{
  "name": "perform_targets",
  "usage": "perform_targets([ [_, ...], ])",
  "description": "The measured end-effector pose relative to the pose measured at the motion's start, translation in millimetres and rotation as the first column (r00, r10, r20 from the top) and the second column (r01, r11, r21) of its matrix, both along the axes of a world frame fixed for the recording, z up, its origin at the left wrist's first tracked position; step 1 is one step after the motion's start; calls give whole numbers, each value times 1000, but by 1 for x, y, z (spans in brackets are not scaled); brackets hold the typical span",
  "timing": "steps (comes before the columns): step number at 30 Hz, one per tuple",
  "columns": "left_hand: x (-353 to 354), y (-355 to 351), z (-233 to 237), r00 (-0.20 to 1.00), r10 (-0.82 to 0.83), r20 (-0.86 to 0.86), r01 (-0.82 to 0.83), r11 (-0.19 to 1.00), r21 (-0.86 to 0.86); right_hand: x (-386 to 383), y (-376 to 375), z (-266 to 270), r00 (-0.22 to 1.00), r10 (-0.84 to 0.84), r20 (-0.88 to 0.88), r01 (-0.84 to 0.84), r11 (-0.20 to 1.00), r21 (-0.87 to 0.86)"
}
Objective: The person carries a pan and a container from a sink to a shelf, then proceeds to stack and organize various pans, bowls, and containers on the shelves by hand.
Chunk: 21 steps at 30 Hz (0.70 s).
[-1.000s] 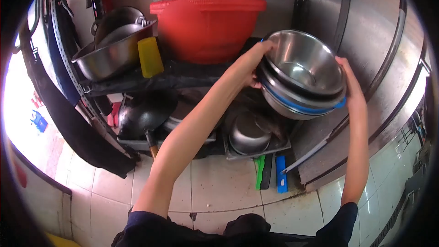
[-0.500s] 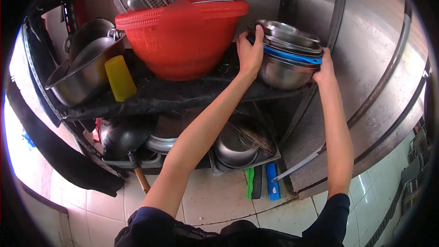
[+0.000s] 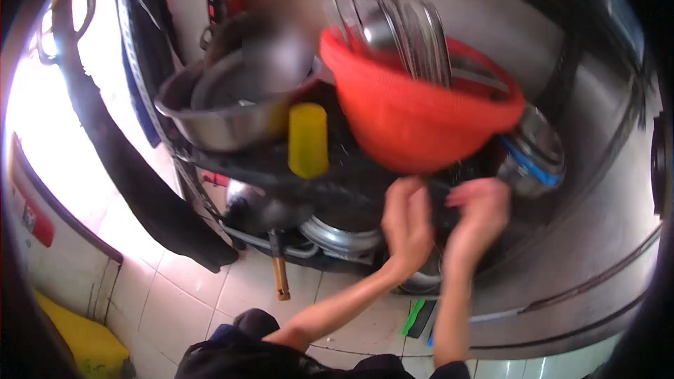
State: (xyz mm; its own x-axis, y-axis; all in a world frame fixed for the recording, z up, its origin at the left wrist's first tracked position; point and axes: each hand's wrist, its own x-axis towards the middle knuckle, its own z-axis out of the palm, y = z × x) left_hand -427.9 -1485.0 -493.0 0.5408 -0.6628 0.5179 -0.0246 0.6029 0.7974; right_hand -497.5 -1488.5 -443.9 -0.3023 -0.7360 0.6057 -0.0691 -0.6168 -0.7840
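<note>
In front of the shelf, my left hand point(image 3: 408, 221) is raised below the red plastic basket point(image 3: 414, 123). It is blurred, with its fingers loosely bent and nothing visible in them. Close to its right, my right hand point(image 3: 481, 214) is also blurred and appears empty, its fingers bent to the left and parted. The stack of metal bowls point(image 3: 535, 147) with a blue band point(image 3: 530, 161) stands at the shelf's right end, apart from both hands. Metal wire strainers point(image 3: 414, 35) stick up out of the basket.
Large metal pots point(image 3: 225, 123) and a yellow cup point(image 3: 308, 142) stand left on the dark shelf point(image 3: 242, 165). Below are a wok's wooden handle point(image 3: 281, 278) and a round metal pan point(image 3: 344, 238). A metal wall point(image 3: 597, 238) curves along the right; a yellow object point(image 3: 81, 337) is at lower left.
Both hands have let go of the bowl stack and moved down and away from it. The view has swung left, so basket, pots and cup appear further right.
</note>
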Motion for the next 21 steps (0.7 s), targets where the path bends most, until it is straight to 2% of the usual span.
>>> perform_targets([
  [1,21,19,3,995,78,-59,-78,997,-7,38,-4,-1,940,113,-321,-87,992,94],
  [2,41,39,6,985,172,29,-172,985,-4,84,3,8,932,310,-190,-265,937,228],
  [3,63,58,-11,969,17,-247,26,985,172,121,-16,-12,904,276,-325,-240,959,148],
  [4,88,79,-12,987,76,-139,-16,921,390,153,-25,-7,887,177,-427,-169,984,56],
  [5,106,95,-7,981,193,-5,-179,917,356,178,-34,1,866,186,-463,-163,983,91],
  [6,124,117,0,970,231,-81,-173,883,436,196,-36,6,854,188,-485,-139,981,135],
  [7,148,135,-14,964,258,63,-257,846,468,208,-35,11,867,260,-424,-188,961,203],
  [8,169,160,-9,965,262,-23,-201,790,579,215,-40,8,864,241,-442,-177,967,180],
  [9,185,185,28,954,298,-22,-214,732,646,215,-35,19,853,166,-495,-114,984,133],
  [10,210,205,19,926,359,121,-342,653,676,209,-24,36,816,133,-562,-15,978,209],
  [11,222,227,58,891,393,228,-436,602,669,203,-5,58,799,-32,-600,62,998,29],
  [12,236,250,97,845,418,333,-526,544,654,198,17,82,790,-52,-611,122,990,73],
  [13,260,271,105,857,398,326,-495,464,735,192,30,111,803,-56,-594,30,998,-54],
  [14,280,287,106,871,381,311,-456,388,801,186,46,153,811,0,-585,-41,998,-57],
  [15,294,298,122,807,409,427,-570,346,745,183,58,193,828,4,-561,-105,983,-149],
  [16,307,305,141,725,435,535,-676,301,672,180,64,232,859,87,-504,-197,966,-169],
  [17,324,305,155,725,443,527,-679,330,656,181,63,279,870,145,-471,-260,947,-187],
  [18,338,309,165,769,482,420,-607,345,716,180,65,335,873,207,-442,-318,928,-195],
  [19,350,315,178,803,511,308,-524,356,774,184,68,419,872,180,-455,-355,872,-336],
  [20,359,317,203,811,497,309,-519,364,774,189,73,499,898,130,-421,-343,806,-482],
  [21,368,311,237,847,486,213,-424,379,823,195,78,576,898,-145,-416,-174,750,-638],
])
